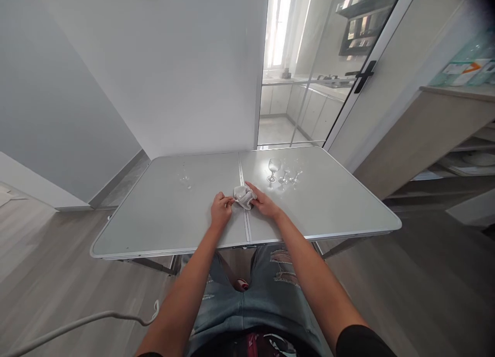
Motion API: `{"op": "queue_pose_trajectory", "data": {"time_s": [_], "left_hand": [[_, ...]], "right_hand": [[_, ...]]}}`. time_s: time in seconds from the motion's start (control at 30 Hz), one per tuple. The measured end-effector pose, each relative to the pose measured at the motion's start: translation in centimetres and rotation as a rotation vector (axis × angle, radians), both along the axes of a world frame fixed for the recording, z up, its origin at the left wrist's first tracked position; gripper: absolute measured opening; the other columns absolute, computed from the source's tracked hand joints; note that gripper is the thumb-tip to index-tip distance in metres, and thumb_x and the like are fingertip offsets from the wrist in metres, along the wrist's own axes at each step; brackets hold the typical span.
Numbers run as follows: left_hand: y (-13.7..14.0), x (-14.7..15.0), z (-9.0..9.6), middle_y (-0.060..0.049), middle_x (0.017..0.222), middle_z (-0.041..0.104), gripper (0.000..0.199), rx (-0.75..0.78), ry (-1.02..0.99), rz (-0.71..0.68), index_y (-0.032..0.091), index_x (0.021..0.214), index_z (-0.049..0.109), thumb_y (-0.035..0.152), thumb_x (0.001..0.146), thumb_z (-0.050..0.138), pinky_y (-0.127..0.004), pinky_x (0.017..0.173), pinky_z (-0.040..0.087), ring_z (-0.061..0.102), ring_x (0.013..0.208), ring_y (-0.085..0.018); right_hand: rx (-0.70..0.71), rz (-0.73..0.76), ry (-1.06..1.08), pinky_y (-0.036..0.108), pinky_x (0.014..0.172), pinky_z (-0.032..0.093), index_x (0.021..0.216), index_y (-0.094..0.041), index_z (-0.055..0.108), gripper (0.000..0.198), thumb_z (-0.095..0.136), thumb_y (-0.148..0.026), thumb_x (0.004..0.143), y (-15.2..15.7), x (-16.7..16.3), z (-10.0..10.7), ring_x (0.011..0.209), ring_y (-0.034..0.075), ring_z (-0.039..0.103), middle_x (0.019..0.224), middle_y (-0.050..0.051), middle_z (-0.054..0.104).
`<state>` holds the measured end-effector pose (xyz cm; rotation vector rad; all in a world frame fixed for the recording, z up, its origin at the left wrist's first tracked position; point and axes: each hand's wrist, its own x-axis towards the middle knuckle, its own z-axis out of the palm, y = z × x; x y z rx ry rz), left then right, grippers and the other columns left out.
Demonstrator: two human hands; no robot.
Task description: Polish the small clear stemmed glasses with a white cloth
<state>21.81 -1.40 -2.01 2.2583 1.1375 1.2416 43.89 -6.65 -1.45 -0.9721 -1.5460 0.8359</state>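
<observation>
Near the table's front edge, over the centre seam, my two hands work close together on a bunched pale grey cloth (244,198). My left hand (220,210) is closed in a pinch at the cloth's left side, on what looks like the stem of a wine glass; the cloth and fingers hide most of it. Around the cloth's right side curls my right hand (264,200), pressing it against the rounded bowl. Beyond my right hand stand a wine glass (274,166) and two more small stemmed glasses (284,174). Another clear glass (185,180) stands alone on the left half.
The pale folding table (162,213) has a metal rim and a seam down its middle. Behind it are a white wall and a glass door (305,63) with a black handle. Shelving (417,135) stands at right. A white cable (96,316) hangs at lower left.
</observation>
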Motion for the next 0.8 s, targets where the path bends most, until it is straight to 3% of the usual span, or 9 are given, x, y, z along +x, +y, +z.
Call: {"op": "queue_pose_trajectory", "data": {"time_s": [0.1,0.27,0.37,0.47,0.57,0.7,0.8], "left_hand": [[-0.1,0.0,0.1,-0.005,0.079,0.049,0.020,0.025,-0.003,-0.009,0.023,0.085,0.074,0.023,0.094,0.057,-0.031,0.067,0.036,0.051,0.081,-0.021],[-0.7,0.1,0.4,-0.006,0.081,0.049,0.020,0.090,0.029,-0.001,0.024,0.087,0.072,0.022,0.096,0.055,-0.031,0.066,0.032,0.048,0.085,-0.022],[-1.0,0.4,0.5,-0.006,0.082,0.049,0.020,0.092,0.067,-0.021,0.025,0.087,0.072,0.021,0.096,0.054,-0.031,0.065,0.030,0.048,0.085,-0.022],[-0.9,0.6,0.5,-0.007,0.081,0.049,0.018,0.083,0.063,-0.027,0.025,0.088,0.072,0.023,0.096,0.056,-0.030,0.063,0.030,0.048,0.084,-0.022],[-0.7,0.5,0.4,-0.006,0.079,0.048,0.019,0.086,0.020,0.010,0.024,0.090,0.073,0.025,0.097,0.056,-0.030,0.064,0.032,0.048,0.082,-0.021],[-0.7,0.0,0.4,-0.003,0.079,0.047,0.021,0.064,-0.116,0.006,0.022,0.094,0.075,0.027,0.098,0.054,-0.029,0.069,0.040,0.050,0.078,-0.018],[-0.7,-0.1,0.6,-0.003,0.079,0.049,0.020,0.057,-0.151,-0.060,0.022,0.093,0.075,0.027,0.097,0.056,-0.029,0.069,0.042,0.051,0.077,-0.017]], "right_hand": [[-0.037,0.079,0.096,0.042,0.111,0.041,0.154,-0.029,0.041,0.076,0.071,-0.031,0.085,-0.2,0.1,0.4,0.121,0.024,0.058,0.132,0.006,0.064],[-0.163,0.168,0.295,0.033,0.095,0.049,0.162,-0.028,0.018,0.096,0.073,-0.034,0.083,-1.0,0.3,2.2,0.096,0.018,0.062,0.108,0.002,0.069],[-0.307,0.087,0.337,0.028,0.079,0.051,0.160,-0.028,0.027,0.091,0.073,-0.032,0.081,-0.9,0.3,3.5,0.078,0.015,0.059,0.087,-0.002,0.065],[-0.433,-0.128,0.299,0.028,0.069,0.049,0.153,-0.023,0.042,0.075,0.066,-0.033,0.083,0.0,-0.5,4.6,0.066,0.014,0.052,0.072,-0.004,0.057],[-0.347,-0.260,0.184,0.030,0.074,0.050,0.151,-0.025,0.044,0.066,0.060,-0.035,0.087,0.6,-1.6,5.1,0.069,0.015,0.052,0.075,-0.003,0.058],[-0.081,-0.115,-0.024,0.036,0.093,0.049,0.156,-0.031,0.036,0.063,0.053,-0.044,0.096,-0.1,-1.8,5.2,0.094,0.021,0.059,0.103,0.003,0.067],[0.034,-0.050,-0.206,0.041,0.101,0.044,0.156,-0.028,0.037,0.060,0.046,-0.049,0.100,-1.0,-0.6,4.8,0.106,0.025,0.059,0.117,0.006,0.066]]}}
